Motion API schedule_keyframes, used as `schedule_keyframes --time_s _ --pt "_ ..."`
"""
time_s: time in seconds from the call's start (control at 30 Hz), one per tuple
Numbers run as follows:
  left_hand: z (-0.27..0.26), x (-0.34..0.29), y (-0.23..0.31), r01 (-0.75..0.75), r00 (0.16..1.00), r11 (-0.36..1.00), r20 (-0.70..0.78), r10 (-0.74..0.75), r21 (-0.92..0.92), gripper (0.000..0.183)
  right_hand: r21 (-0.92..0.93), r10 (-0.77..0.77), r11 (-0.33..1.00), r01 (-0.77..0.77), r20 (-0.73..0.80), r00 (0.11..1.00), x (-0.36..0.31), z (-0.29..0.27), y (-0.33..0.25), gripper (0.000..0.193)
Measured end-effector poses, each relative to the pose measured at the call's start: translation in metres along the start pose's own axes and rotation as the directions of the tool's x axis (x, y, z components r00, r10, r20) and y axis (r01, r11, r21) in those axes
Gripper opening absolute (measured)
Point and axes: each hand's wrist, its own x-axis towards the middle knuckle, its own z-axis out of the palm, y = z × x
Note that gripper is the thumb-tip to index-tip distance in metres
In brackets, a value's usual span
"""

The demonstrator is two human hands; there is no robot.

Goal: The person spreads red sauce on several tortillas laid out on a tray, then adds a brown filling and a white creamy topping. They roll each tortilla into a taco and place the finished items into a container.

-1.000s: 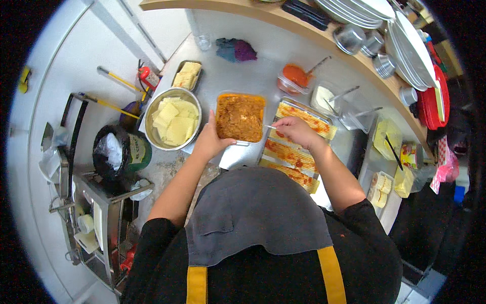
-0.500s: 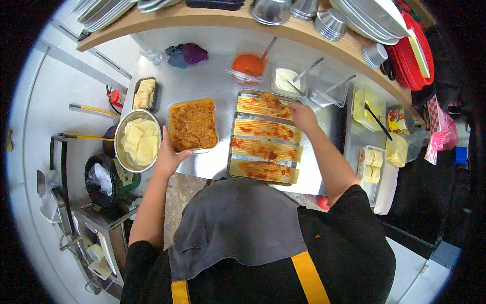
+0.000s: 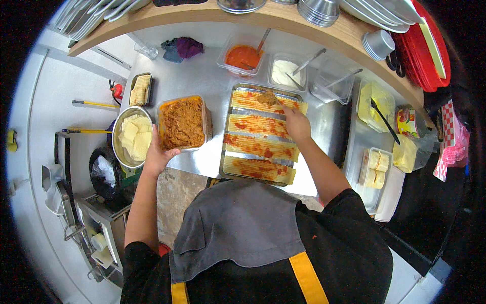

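- Four flat, ridged, pale-yellow pasta strips (image 3: pixel 260 146) lie across a shallow rectangular metal tray (image 3: pixel 253 113) at the centre of the frame, smeared unevenly with red sauce.
- Left of centre we have a square, clear plastic container (image 3: pixel 207 121) of coarse, crumbly orange-brown filling (image 3: pixel 180 121).
- Our left hand (image 3: pixel 161 154) is spread around the container's lower-left corner, thumb and fingers apart against it.
- Our right hand (image 3: pixel 297 124), well apart from the other, is closed on a thin utensil, mostly hidden, at a moist brown clump (image 3: pixel 267 98) on the top strip.
- At centre left, just beside our left fingers, sits a round, shiny metal bowl (image 3: pixel 116 137) of thin yellow squares (image 3: pixel 136 134); a small dark oblong tin (image 3: pixel 140 89) of stacked pale sheets is above it.
- Upper centre, we see smooth red sauce (image 3: pixel 242 57) and thick white cream (image 3: pixel 286 72) in clear tubs.
- A curved-looking wooden shelf (image 3: pixel 202 14) crosses the top of the frame, overhanging the counter.
- Our grey cloth apron (image 3: pixel 238 228) with yellow straps blocks the lower centre.
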Motion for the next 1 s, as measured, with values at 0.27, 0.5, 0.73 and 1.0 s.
schedule_keyframes --time_s 0.27,0.5,0.73,1.0 --pt "0.002 -0.001 0.007 -0.031 1.000 0.999 -0.001 0.031 -0.041 0.137 0.046 -0.002 0.999 0.003 -0.030 1.000 -0.001 0.003 -0.002 0.040" --pt "0.001 0.001 0.001 -0.048 0.999 0.999 -0.004 0.048 -0.012 0.137 0.057 -0.004 0.998 0.007 -0.051 0.999 -0.014 0.001 -0.006 0.039" --pt "-0.001 -0.001 0.007 -0.014 1.000 1.000 0.011 0.014 -0.009 0.136 0.067 0.007 0.998 -0.006 -0.012 1.000 -0.018 0.006 -0.025 0.037" --pt "0.002 0.000 0.009 -0.032 0.999 0.996 0.026 0.034 -0.080 0.136 0.024 0.052 0.998 -0.053 0.056 0.997 -0.018 -0.020 -0.022 0.036"
